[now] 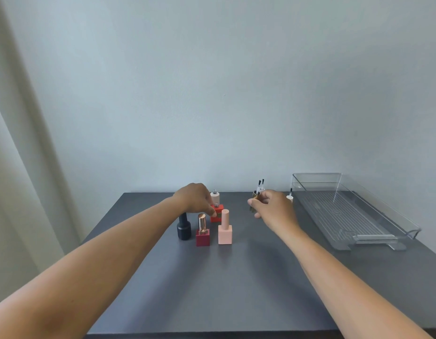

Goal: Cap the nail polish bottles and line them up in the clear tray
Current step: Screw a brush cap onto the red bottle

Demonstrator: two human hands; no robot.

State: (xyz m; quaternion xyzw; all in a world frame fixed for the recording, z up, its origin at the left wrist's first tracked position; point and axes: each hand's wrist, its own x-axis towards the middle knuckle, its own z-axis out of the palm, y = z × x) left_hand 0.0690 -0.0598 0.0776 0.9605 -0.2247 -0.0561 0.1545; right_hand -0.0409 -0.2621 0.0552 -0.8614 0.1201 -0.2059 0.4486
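Observation:
Five nail polish bottles stand in a cluster mid-table. The black bottle [183, 227], the dark red bottle [202, 233] with a gold cap and the pink bottle [225, 228] are capped. Behind them an uncapped red bottle [218, 212] and an uncapped beige bottle [215, 196] show bare necks. My left hand [196, 198] grips the red bottle with its fingertips. My right hand [273, 209] is closed around a gold cap [254, 200] with its brush pointing up. Another brush cap [262, 185] stands just behind it. A white brush cap [289, 195] stands beside the clear tray [407, 232].
The clear tray lies lengthwise along the right side of the dark grey table [236, 289], with nothing in it. A pale wall rises right behind the table and a curtain [21, 167] hangs at the left.

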